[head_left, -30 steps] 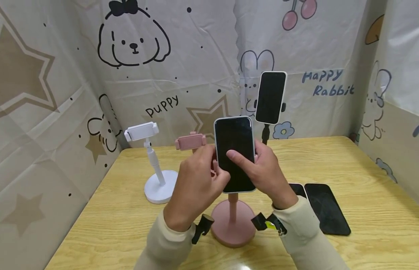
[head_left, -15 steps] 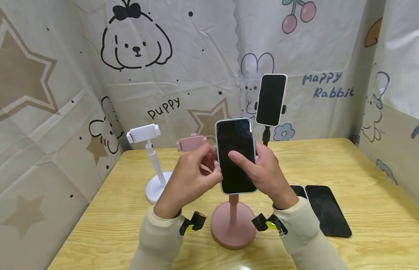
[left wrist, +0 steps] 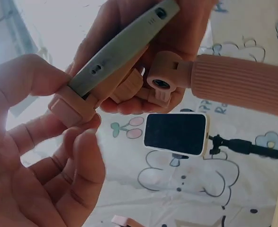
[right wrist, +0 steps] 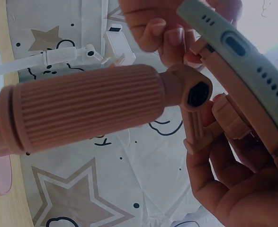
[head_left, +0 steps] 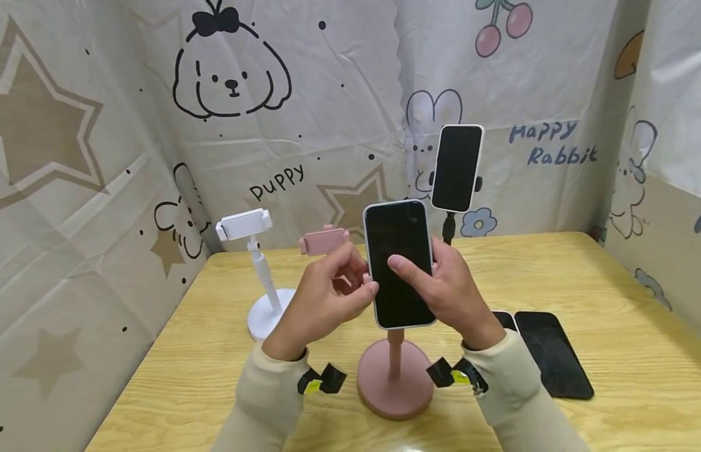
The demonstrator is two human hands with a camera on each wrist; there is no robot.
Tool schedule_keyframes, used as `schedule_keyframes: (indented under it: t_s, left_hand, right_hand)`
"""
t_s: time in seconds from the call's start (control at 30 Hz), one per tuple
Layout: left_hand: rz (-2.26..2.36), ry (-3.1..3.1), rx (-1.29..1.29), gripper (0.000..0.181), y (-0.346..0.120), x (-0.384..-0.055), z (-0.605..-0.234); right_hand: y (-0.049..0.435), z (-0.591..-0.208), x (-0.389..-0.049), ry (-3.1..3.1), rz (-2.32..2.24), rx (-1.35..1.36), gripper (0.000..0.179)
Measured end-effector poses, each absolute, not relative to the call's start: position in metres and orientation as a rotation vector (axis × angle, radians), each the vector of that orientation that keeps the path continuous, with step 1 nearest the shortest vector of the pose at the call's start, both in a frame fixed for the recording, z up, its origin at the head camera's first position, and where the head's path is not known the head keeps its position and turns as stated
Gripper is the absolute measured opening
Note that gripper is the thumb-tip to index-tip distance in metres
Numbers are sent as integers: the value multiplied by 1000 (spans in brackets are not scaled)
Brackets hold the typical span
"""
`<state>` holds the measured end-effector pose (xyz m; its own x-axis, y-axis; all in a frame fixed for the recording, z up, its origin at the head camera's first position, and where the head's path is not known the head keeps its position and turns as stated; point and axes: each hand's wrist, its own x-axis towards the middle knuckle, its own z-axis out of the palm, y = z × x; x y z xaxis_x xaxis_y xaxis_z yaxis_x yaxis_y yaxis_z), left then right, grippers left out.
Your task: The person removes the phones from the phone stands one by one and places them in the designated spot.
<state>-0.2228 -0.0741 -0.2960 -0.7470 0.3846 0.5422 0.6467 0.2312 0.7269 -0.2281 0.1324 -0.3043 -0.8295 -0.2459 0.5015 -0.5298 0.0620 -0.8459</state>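
Observation:
A phone (head_left: 396, 232) in a pale blue-green case stands upright, screen towards me, in the clamp (right wrist: 245, 90) of a pink phone stand (head_left: 394, 389). My right hand (head_left: 452, 289) grips the phone from the right, thumb laid across the screen and fingers behind the holder. On the left edge, my left hand (head_left: 328, 295) pinches the clamp's end piece (left wrist: 65, 112) between thumb and finger, its other fingers curled. In the right wrist view, the stand's ribbed neck (right wrist: 89, 106) runs to a joint behind the clamp. From the head view, the phone hides most of the clamp.
To the left stands a white phone stand (head_left: 245, 224); a second pink holder (head_left: 325, 241) is behind my left hand. A white-cased phone (head_left: 456, 166) sits on a black stand at the back. Two phones, one a black phone (head_left: 554, 355), lie by my right forearm.
A second ago my left hand was bunched closer over the phone's left edge; it has drawn back leftward, its fingers now at the clamp end. My right hand keeps its hold.

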Motion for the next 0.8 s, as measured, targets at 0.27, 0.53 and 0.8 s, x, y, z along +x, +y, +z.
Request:
schedule_keyframes:
  t_s: [0.27,0.53,0.8]
  left_hand:
    - [-1814,-2273,-962,13,-83,-229,-296]
    - [-1878,-2296,-968,12,-87,-233,-296]
    - [-1875,-2296,-997,11,-88,-236,-297]
  right_hand:
    - [132,-305,-230,-2128,1830,830,39]
    - [134,-302,-230,-2143,1824,838,40]
    - [134,-306,-231,-2094,2003,831,39]
